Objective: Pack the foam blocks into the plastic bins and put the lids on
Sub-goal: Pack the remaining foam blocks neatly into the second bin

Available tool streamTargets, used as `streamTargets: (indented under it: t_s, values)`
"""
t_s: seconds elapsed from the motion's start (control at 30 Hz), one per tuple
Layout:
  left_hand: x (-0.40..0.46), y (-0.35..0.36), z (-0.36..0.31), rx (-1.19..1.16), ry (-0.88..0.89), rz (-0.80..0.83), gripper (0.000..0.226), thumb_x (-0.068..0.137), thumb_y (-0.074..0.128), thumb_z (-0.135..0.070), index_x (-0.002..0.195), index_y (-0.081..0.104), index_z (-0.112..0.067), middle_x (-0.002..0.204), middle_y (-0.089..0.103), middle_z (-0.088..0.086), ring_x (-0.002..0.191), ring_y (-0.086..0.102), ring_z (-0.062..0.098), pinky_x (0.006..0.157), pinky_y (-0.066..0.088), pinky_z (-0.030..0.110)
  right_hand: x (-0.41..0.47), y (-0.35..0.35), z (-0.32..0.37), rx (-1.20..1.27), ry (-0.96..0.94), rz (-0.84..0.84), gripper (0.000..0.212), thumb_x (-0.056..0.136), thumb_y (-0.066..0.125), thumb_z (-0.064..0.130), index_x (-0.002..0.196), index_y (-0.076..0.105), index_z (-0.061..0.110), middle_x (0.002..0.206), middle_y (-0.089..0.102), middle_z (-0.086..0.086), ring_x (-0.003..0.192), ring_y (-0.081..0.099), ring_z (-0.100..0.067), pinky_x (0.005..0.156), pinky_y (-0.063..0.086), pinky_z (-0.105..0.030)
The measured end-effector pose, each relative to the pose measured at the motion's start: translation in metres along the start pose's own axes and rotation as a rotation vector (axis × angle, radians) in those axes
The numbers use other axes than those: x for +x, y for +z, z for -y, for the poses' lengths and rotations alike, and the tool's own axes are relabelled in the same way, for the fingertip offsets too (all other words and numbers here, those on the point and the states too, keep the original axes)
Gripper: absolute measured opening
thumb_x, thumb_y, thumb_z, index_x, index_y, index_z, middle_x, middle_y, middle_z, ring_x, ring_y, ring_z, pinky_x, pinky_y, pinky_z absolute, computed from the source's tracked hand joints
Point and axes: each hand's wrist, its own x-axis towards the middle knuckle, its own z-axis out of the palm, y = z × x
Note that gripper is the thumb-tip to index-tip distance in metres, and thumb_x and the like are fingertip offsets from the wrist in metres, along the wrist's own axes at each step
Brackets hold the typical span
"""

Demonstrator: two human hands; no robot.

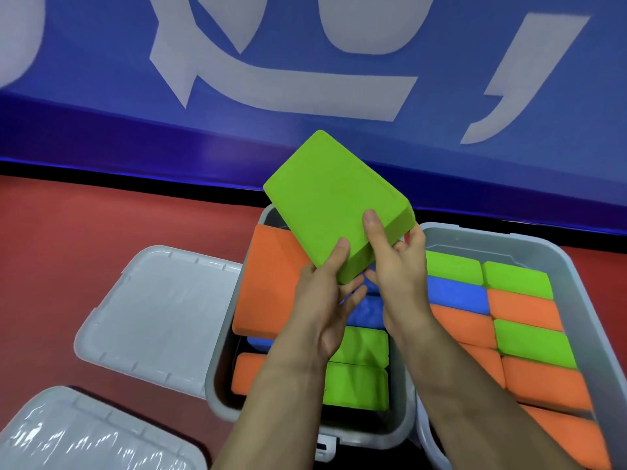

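Observation:
Both hands hold a green foam block [334, 201] tilted above the left grey bin [217, 374]. My left hand [325, 300] grips its near corner with the thumb on top. My right hand [395, 266] pinches the near right edge, thumb on the top face. In the left bin lie orange, blue and green blocks; a large orange block [268, 283] leans on its left rim. The right grey bin [576, 283] holds rows of green, blue and orange blocks [519, 320].
Two grey lids lie on the red floor to the left: one [152, 313] beside the left bin, another [84, 435] at the bottom left corner. A blue banner with white lettering [305, 79] runs along the back.

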Motion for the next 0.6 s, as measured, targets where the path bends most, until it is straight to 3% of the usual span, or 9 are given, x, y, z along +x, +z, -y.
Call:
streamTargets:
  t_s: [0.07, 0.13, 0.2, 0.27, 0.37, 0.43, 0.6]
  values:
    - [-0.001, 0.002, 0.004, 0.051, -0.016, -0.006, 0.049, 0.090, 0.071, -0.044, 0.134, 0.061, -0.024, 0.122, 0.072, -0.003, 0.114, 0.067, 0.024, 0.106, 0.047, 0.044, 0.004, 0.004, -0.001, 0.037, -0.007, -0.045, 0.058, 0.075, 0.084, 0.042, 0.123, 0.057, 0.023, 0.109, 0.076, 0.006, 0.103, 0.072, -0.016, 0.095, 0.056, -0.053]
    - [-0.003, 0.003, 0.003, 0.124, -0.011, -0.078, 0.043, 0.091, 0.070, -0.046, 0.127, 0.064, -0.023, 0.108, 0.073, -0.008, 0.101, 0.064, 0.017, 0.090, 0.053, 0.036, 0.008, 0.003, -0.001, 0.012, -0.080, -0.067, 0.056, 0.078, 0.085, 0.033, 0.126, 0.057, 0.022, 0.111, 0.075, 0.003, 0.104, 0.072, -0.015, 0.097, 0.055, -0.050]
    - [-0.001, -0.002, -0.001, 0.211, 0.047, -0.202, 0.049, 0.089, 0.070, -0.050, 0.127, 0.062, -0.021, 0.100, 0.068, -0.009, 0.091, 0.059, 0.015, 0.079, 0.049, 0.033, 0.015, -0.001, 0.000, -0.118, -0.184, -0.072, 0.069, 0.077, 0.086, 0.033, 0.136, 0.051, 0.021, 0.119, 0.071, 0.003, 0.109, 0.069, -0.012, 0.100, 0.054, -0.045]
    - [0.000, -0.012, -0.010, 0.253, 0.123, -0.299, 0.066, 0.085, 0.071, -0.055, 0.137, 0.054, -0.018, 0.108, 0.065, -0.008, 0.096, 0.062, 0.013, 0.084, 0.051, 0.033, 0.023, -0.009, 0.004, -0.349, -0.252, -0.073, 0.090, 0.072, 0.087, 0.044, 0.145, 0.039, 0.026, 0.133, 0.061, 0.006, 0.119, 0.062, -0.010, 0.102, 0.051, -0.042]
    - [-0.006, -0.020, -0.024, 0.300, 0.207, -0.364, 0.060, 0.092, 0.066, -0.049, 0.141, 0.049, -0.019, 0.127, 0.061, -0.001, 0.112, 0.062, 0.017, 0.100, 0.051, 0.040, 0.041, -0.024, 0.013, -0.707, -0.367, -0.020, 0.089, 0.073, 0.087, 0.044, 0.145, 0.037, 0.028, 0.142, 0.052, 0.008, 0.127, 0.052, -0.013, 0.105, 0.046, -0.040]
    - [-0.011, -0.023, -0.029, 0.479, 0.291, -0.396, 0.062, 0.093, 0.064, -0.050, 0.145, 0.045, -0.021, 0.138, 0.056, -0.001, 0.121, 0.057, 0.017, 0.108, 0.045, 0.039, 0.058, -0.028, 0.018, -0.944, -0.437, 0.087, 0.088, 0.076, 0.084, 0.044, 0.148, 0.036, 0.027, 0.144, 0.048, 0.005, 0.131, 0.048, -0.019, 0.106, 0.044, -0.041]
    - [-0.025, -0.028, -0.039, 0.960, 0.500, -0.392, 0.061, 0.094, 0.059, -0.053, 0.146, 0.043, -0.024, 0.144, 0.045, 0.000, 0.131, 0.047, 0.018, 0.106, 0.037, 0.032, 0.110, -0.018, 0.027, -1.535, -0.461, 0.433, 0.096, 0.080, 0.075, 0.058, 0.158, 0.024, 0.033, 0.151, 0.041, 0.003, 0.133, 0.043, -0.026, 0.100, 0.042, -0.042]
